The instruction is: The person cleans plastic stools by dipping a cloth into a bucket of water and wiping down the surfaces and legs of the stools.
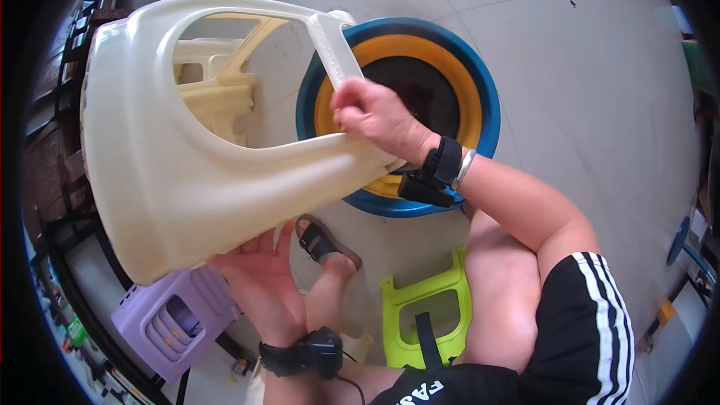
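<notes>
A large cream plastic stool (157, 172) is held tilted on its side, its legs pointing right toward a blue basin (491, 105). My right hand (379, 116) has its fingers curled at the leg end, above the basin. Under the stool's lower edge, my left hand (262, 277) is palm up with fingers spread, supporting or touching it; part of the fingers is hidden by the stool. Inside the blue basin sits an orange ring-shaped basin (469, 97) with a dark middle.
A purple stool (169, 356) lies at the lower left near a black metal rack (71, 289). A bright green stool (394, 330) stands by my legs. My sandalled foot (319, 240) rests on the grey floor. Another cream stool (217, 101) shows through the opening.
</notes>
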